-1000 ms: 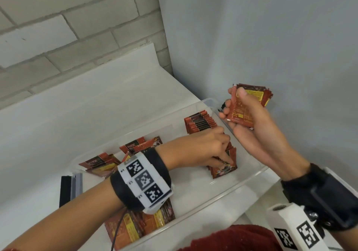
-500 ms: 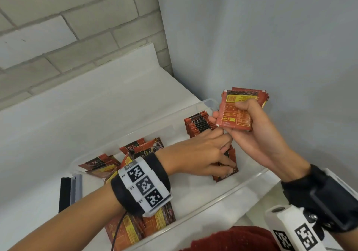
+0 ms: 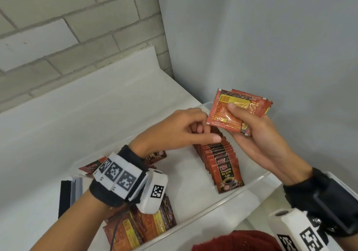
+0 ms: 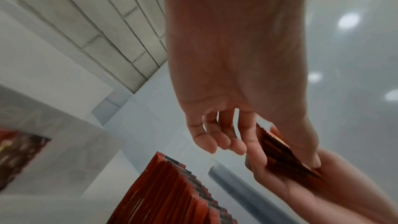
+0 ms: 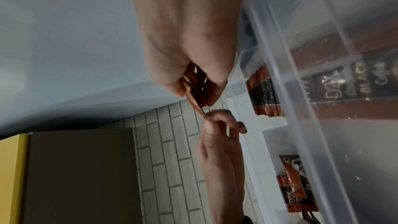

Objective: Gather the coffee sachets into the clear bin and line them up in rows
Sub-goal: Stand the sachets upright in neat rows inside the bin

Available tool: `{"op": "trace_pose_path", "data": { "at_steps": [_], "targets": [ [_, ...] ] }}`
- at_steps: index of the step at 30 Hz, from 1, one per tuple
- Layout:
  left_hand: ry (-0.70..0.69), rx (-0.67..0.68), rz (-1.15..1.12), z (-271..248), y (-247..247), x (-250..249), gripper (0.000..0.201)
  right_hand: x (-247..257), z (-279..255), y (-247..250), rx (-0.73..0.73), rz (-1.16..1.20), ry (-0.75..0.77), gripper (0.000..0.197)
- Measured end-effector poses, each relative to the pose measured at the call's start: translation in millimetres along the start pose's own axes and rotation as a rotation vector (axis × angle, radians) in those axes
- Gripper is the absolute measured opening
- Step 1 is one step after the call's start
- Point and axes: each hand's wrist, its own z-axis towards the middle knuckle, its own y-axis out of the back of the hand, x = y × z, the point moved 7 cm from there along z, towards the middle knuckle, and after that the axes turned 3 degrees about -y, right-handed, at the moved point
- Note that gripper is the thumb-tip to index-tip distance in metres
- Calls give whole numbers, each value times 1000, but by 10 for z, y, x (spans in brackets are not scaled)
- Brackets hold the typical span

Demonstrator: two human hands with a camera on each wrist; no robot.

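Loose sachets (image 3: 143, 225): lying flat at the left end of the clear bin (image 3: 257, 181), under the left wrist; they look next to be gathered.
Left hand (image 3: 180, 132): above the bin, fingers loosely curled, holding nothing, tips at the held stack's corner.
Standing row (image 3: 219, 157): upright at the bin's right end, front packet leaning.
Held stack (image 3: 238, 111): above the bin's right end, gripped between thumb and fingers of the right hand (image 3: 257, 140).
Advice: draw one sachet off cleanly and seat it upright against the row.
Obstacle: the bin's near wall.

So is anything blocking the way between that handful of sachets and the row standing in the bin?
Only the left hand, which hovers over the far end of the row, just below the held sachets that the right hand grips. The bin is open on top, with nothing else between.
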Motion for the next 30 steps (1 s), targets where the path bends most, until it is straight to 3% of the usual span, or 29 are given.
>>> {"op": "trace_pose_path", "data": {
  "at_steps": [4, 10, 13, 17, 21, 23, 26, 28, 30],
  "targets": [
    [21, -150, -161, -25, 102, 13, 27, -28, 1, -18, 6, -77, -24, 35],
    [-39, -352, -318, -43, 154, 27, 19, -39, 4, -29, -1, -93, -5, 34],
    [-177, -447, -202, -78, 243, -75, 18, -37, 2, -49, 19, -63, -22, 45],
    [-357, -521, 150, -141, 212, -255, 9, -51, -2, -83, 37, -39, -35, 70],
    [-442, -546, 335, -164, 199, -303, 16, -64, -16, -137, 84, -39, -66, 88],
    [-450, -529, 370, -156, 217, -259, 16, -61, -37, -145, 96, -26, -98, 81],
    [-441, -474, 379, -140, 181, -188, 16, -54, -37, -115, 68, -84, -88, 46],
    [-394, -445, 291, -124, 187, -142, 13, -63, -22, -78, 39, -109, -81, 40],
    [-318, -443, 161, -112, 242, -88, 30, -62, -11, -56, 18, -118, -75, 37]
  ]
}}
